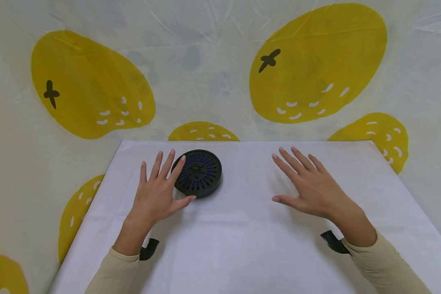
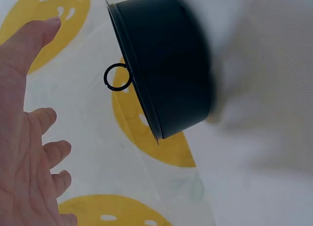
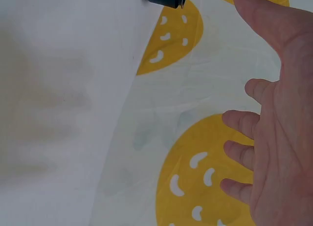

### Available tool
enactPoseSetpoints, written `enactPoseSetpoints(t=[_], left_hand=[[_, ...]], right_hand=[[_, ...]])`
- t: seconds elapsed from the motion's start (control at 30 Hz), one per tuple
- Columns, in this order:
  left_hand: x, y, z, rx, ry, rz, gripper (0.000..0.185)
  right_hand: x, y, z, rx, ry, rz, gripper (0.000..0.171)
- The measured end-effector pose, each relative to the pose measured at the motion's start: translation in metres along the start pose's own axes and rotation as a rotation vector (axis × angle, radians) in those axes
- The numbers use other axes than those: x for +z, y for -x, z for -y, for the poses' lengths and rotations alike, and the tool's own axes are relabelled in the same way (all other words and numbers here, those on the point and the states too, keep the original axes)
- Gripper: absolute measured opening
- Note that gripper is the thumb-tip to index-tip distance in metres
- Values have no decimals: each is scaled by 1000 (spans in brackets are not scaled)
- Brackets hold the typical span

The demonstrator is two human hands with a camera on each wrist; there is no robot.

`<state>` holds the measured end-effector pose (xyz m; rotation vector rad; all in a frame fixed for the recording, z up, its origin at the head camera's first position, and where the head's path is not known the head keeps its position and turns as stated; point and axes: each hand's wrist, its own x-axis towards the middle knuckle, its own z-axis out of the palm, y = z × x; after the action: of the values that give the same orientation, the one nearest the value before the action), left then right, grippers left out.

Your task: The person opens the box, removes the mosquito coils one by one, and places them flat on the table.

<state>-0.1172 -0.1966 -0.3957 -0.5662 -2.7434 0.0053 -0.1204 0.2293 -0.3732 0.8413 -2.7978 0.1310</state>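
A round black mosquito coil holder [image 1: 200,175] stands on the white table, left of the middle and near the back edge. Its lid has slots in a ring, with something dark blue showing through. From the lid sticks a small wire ring [image 2: 118,90], seen in the left wrist view. My left hand [image 1: 155,198] hovers with spread fingers at the holder's left side. Its index finger overlaps the rim in the head view, but the left wrist view shows a gap between them. Farther right, my right hand [image 1: 312,190] is held above the table with fingers extended, touching nothing.
The table [image 1: 239,253] wears a white cover and ends at a straight back edge. Behind and beside it hangs a pale cloth [image 1: 206,73] printed with yellow fruit. A dark curved strap piece [image 1: 149,249] shows below each wrist.
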Motion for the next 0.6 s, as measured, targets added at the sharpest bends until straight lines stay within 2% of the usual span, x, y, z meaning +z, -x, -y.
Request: enactPoseSetpoints(t=[0.33, 0.6], left_hand=[[0, -1, -2, -3, -5, 15, 110], [1, -1, -4, -2, 13, 19, 109]], right_hand=[[2, -4, 7, -3, 5, 18, 100], [7, -7, 10, -15, 5, -6, 99]])
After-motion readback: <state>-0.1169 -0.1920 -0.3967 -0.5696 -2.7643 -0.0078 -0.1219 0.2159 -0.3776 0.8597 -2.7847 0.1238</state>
